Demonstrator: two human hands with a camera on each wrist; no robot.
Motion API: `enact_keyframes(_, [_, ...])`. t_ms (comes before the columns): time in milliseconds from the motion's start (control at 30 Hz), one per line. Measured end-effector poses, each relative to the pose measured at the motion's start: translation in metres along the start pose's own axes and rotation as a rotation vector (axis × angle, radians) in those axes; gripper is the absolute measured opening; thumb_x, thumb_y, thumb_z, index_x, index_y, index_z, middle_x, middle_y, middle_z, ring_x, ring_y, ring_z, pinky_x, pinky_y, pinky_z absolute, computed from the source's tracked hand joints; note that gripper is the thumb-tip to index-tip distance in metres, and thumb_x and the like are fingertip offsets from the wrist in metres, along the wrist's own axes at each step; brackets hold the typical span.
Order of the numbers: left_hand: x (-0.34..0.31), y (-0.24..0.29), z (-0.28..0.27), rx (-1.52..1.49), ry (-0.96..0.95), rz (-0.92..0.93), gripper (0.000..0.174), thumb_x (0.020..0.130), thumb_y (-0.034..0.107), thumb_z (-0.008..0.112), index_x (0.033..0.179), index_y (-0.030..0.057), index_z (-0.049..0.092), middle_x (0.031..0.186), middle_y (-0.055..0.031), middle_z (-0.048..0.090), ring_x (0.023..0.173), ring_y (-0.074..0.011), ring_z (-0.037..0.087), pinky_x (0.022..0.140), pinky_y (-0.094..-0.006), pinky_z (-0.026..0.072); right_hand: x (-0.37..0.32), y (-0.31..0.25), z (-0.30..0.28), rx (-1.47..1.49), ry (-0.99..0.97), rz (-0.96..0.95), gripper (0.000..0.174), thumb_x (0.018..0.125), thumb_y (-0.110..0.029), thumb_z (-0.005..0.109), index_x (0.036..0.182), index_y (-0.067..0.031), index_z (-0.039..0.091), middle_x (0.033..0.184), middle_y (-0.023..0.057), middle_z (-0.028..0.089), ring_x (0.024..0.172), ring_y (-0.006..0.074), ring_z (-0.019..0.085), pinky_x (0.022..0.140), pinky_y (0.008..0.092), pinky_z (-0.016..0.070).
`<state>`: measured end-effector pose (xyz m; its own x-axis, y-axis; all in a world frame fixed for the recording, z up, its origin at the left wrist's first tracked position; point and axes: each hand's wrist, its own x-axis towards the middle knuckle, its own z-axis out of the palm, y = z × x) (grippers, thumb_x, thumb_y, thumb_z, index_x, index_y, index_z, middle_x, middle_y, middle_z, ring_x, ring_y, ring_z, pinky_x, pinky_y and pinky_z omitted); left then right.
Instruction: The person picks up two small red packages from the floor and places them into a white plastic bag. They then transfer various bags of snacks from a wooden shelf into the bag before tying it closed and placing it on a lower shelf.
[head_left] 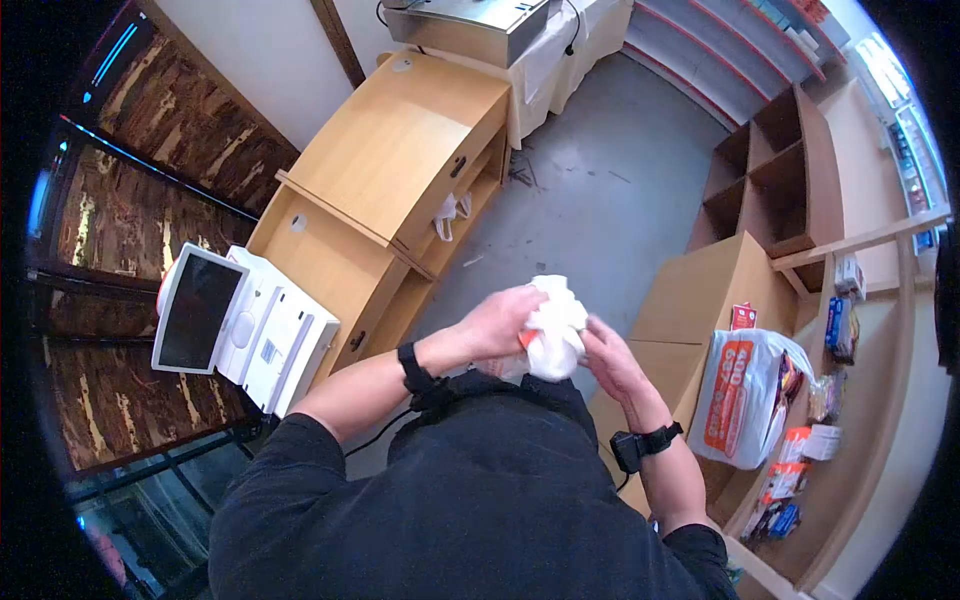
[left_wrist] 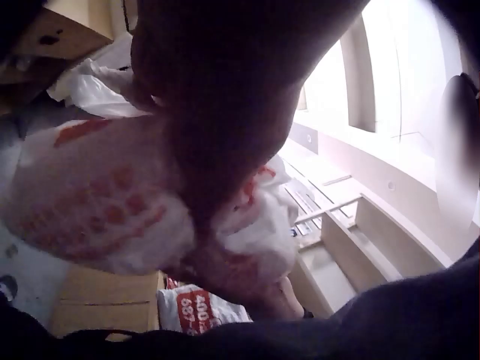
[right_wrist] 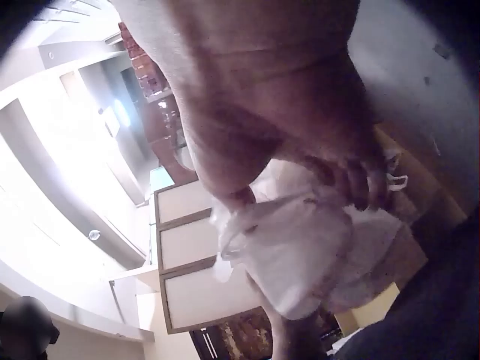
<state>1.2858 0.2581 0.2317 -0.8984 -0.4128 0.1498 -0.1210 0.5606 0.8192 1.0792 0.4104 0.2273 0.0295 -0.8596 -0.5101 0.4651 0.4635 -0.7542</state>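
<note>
"Gripping a single white plastic bag (head_left: 556,335), a person in a black shirt (head_left: 480,480) holds it at the center of the head view."

"How many hands are on it?"

"Two. The left hand (head_left: 500,320) is clamped on the bag from the left, its back turned up; the right hand (head_left: 615,360) pinches it from the right between thumb and fingers. Both forearms angle inward, one black strap (head_left: 412,368) on each wrist."

"Any writing?"

"Red print on the held bag, too blurred to read. A second white bag (head_left: 728,395), at right by the cardboard (head_left: 680,300), carries orange-red lettering; '400' and '687' can be made out in the left wrist view."

"And at left?"

"One white machine (head_left: 270,325) with one dark screen (head_left: 202,310), standing on a wooden bench (head_left: 390,110)."
</note>
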Motion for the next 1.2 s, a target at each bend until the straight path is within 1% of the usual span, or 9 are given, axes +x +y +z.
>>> enact_keyframes(133, [0.070,-0.023,0.012,-0.241,0.086,-0.170,0.032,0.081,0.017,0.075,0.110,0.0043,0.067,0.104,-0.0195,0.070,0.101,-0.0405,0.069,0.087,-0.0455,0.0546,0.042,-0.042,-0.016,-0.176,-0.101,-0.256,0.086,0.091,-0.028,0.076,0.158,-0.0035,0.028,0.152,0.0136,0.045,0.140,0.0236,0.043,0.112,0.0385,0.0412])
enact_keyframes(300, [0.190,-0.045,0.025,-0.145,0.165,-0.319,0.041,0.081,0.019,0.074,0.118,0.0038,0.063,0.109,-0.0188,0.071,0.101,-0.0321,0.071,0.090,-0.0456,0.0537,0.138,-0.072,-0.080,0.068,0.023,-0.247,0.064,0.089,-0.018,0.079,0.143,-0.0032,0.048,0.135,0.0093,0.060,0.124,0.0223,0.059,0.106,0.0390,0.0480])
enact_keyframes(333, [0.208,-0.060,0.023,-0.188,-0.070,-0.351,0.074,0.078,0.026,0.079,0.138,-0.0017,0.045,0.139,-0.0275,0.054,0.126,-0.0445,0.055,0.105,-0.0461,0.0465,0.152,-0.082,-0.096,0.133,0.012,-0.224,0.059,0.089,-0.016,0.078,0.140,-0.0030,0.050,0.131,0.0092,0.062,0.121,0.0226,0.062,0.104,0.0390,0.0503])
enact_keyframes(467, [0.251,-0.050,0.001,-0.158,-0.009,-0.167,0.107,0.075,0.037,0.085,0.159,0.0064,0.026,0.156,-0.0258,0.030,0.145,-0.0469,0.033,0.119,-0.0463,0.0347,0.198,-0.112,-0.178,0.390,0.011,-0.083,0.045,0.094,-0.005,0.068,0.136,0.0003,0.053,0.124,0.0140,0.067,0.107,0.0274,0.070,0.091,0.0403,0.0602])
enact_keyframes(600, [0.285,-0.098,0.009,-0.051,-0.074,-0.351,0.110,0.071,0.037,0.090,0.158,0.0075,0.029,0.149,-0.0249,0.037,0.140,-0.0441,0.042,0.115,-0.0460,0.0398,0.249,-0.121,-0.207,0.422,0.045,0.089,0.044,0.094,-0.006,0.068,0.135,-0.0002,0.055,0.122,0.0115,0.068,0.106,0.0245,0.070,0.090,0.0387,0.0597])
enact_keyframes(700, [0.300,-0.148,0.043,0.030,-0.023,-0.533,0.086,0.075,0.021,0.083,0.150,0.0122,0.042,0.138,-0.0239,0.043,0.112,-0.0467,0.061,0.096,-0.0489,0.0539,0.289,-0.080,-0.203,0.416,0.031,0.132,0.044,0.096,-0.009,0.067,0.138,-0.0027,0.053,0.123,0.0073,0.065,0.106,0.0183,0.068,0.088,0.0325,0.0572])
enact_keyframes(900, [0.287,-0.344,0.091,0.066,0.148,-0.683,0.040,0.078,0.018,0.076,0.113,0.0092,0.059,0.103,-0.0155,0.066,0.099,-0.0403,0.066,0.084,-0.0477,0.0539,0.342,-0.041,-0.220,0.398,0.087,0.230,0.080,0.104,-0.050,0.051,0.164,-0.0144,0.011,0.158,0.0150,0.035,0.141,0.0241,0.041,0.113,0.0445,0.0366])
enact_keyframes(1100, [0.214,-0.632,0.062,0.125,0.887,-1.160,0.048,0.082,0.021,0.079,0.119,-0.0027,0.058,0.113,-0.0219,0.069,0.105,-0.0352,0.068,0.092,-0.0455,0.0523,0.352,0.053,-0.260,0.046,0.100,0.363,0.061,0.107,-0.035,0.052,0.158,-0.0087,0.032,0.142,0.0136,0.055,0.124,0.0211,0.056,0.103,0.0352,0.0462])
enact_keyframes(1200, [0.167,-0.751,0.037,0.109,0.715,-1.568,0.048,0.091,0.042,0.072,0.111,-0.0019,0.069,0.110,-0.0185,0.074,0.098,-0.0312,0.071,0.087,-0.0420,0.0532,0.344,0.080,-0.269,0.001,0.143,0.507,0.054,0.101,-0.009,0.062,0.152,-0.0058,0.043,0.137,0.0094,0.058,0.121,0.0183,0.057,0.103,0.0329,0.0459])
